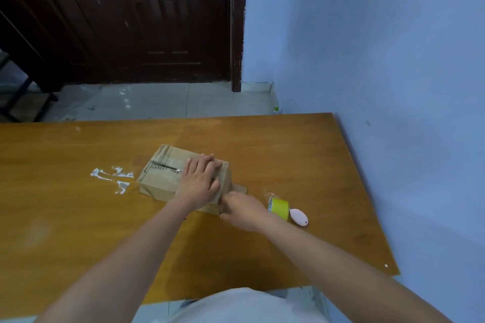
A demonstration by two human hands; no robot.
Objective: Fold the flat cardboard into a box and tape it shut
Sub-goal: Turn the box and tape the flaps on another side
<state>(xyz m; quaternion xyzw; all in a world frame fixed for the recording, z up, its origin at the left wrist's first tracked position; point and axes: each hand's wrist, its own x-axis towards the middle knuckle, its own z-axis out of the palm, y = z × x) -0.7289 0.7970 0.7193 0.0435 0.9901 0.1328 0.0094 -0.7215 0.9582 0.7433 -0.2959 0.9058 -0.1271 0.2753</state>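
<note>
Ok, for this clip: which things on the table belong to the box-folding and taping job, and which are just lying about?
Part of the job:
- cardboard box, left hand pressing flat on its top
- right hand at the box's near right end
- yellow tape roll

Lying about:
- pink oval object touching the tape roll, use unclear
- white scraps on the wooden table

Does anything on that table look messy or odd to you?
Yes. White torn scraps, maybe tape backing or residue, lie stuck on the wooden table left of the cardboard box. The box's top seam gapes dark where the flaps do not quite meet, while the left hand presses flat on it.
</note>
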